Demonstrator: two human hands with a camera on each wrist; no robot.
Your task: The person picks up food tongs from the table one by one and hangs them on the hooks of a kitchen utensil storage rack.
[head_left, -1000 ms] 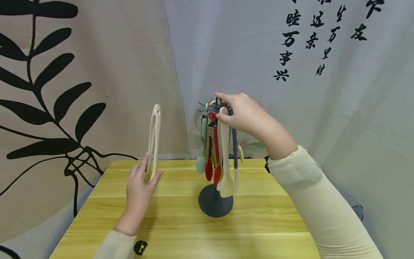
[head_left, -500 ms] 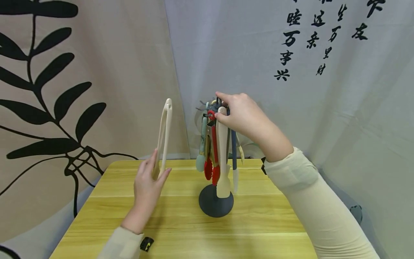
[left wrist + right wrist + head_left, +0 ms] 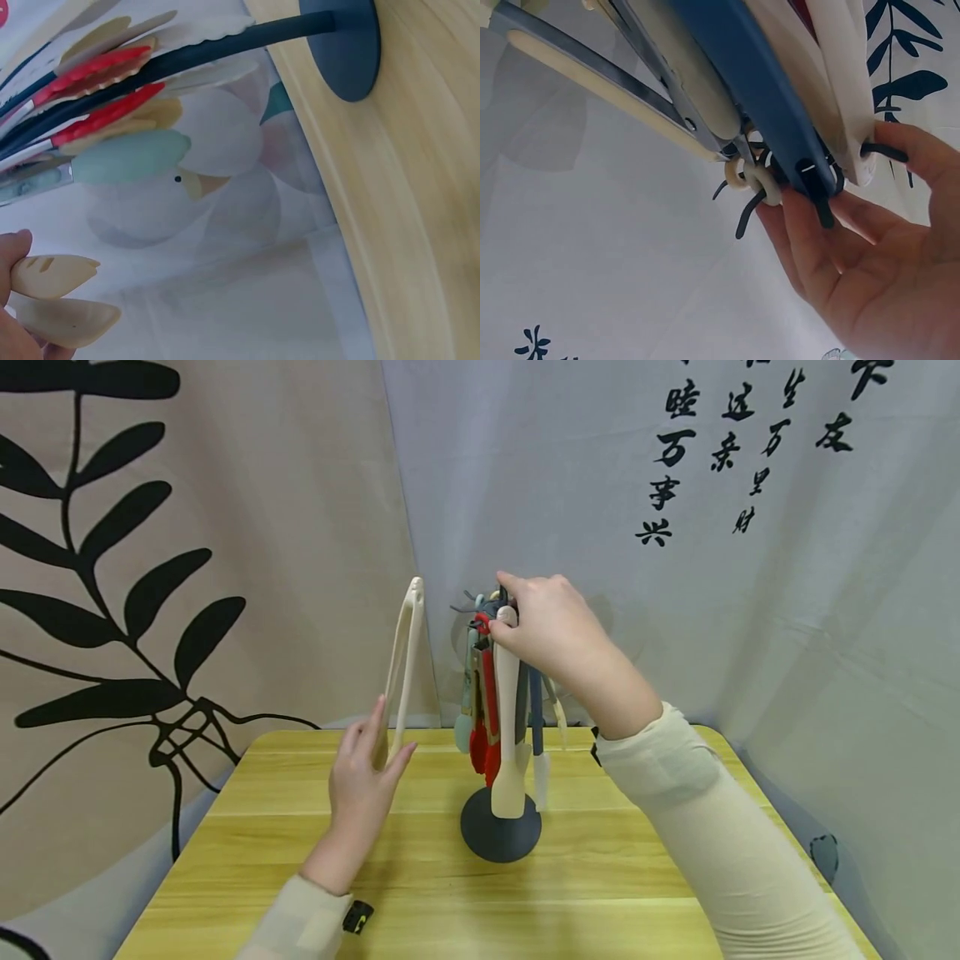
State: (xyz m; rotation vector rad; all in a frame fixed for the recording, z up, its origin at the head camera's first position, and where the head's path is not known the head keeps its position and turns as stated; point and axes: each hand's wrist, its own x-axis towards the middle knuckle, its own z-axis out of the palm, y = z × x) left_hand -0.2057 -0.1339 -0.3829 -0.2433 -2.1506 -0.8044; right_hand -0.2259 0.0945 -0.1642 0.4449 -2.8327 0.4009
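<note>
My left hand [image 3: 363, 785] holds a pair of cream tongs [image 3: 409, 660] upright by the tip end, with the hanging loop uppermost. In the left wrist view, the two tong tips [image 3: 67, 322] stick out slightly apart past the fingers. My right hand [image 3: 562, 627] grips the top of a dark utensil rack [image 3: 480, 839], and its hooks [image 3: 748, 217] show among the fingers in the right wrist view. From the rack hang a cream spatula [image 3: 508, 752], red-tipped tongs [image 3: 491, 710], a mint-green utensil [image 3: 463, 731] and a blue-handled one [image 3: 537, 710].
The rack's round base stands on a wooden table [image 3: 600, 860] towards its far edge. Behind hangs a curtain [image 3: 300, 568] printed with leaves and characters. Several other utensils hang close together, partly hidden behind the front ones.
My left hand has moved right and upward with the cream tongs, nearer the rack. Under my right hand the rack has turned slightly, its front utensils shifting left while the base stays put.
</note>
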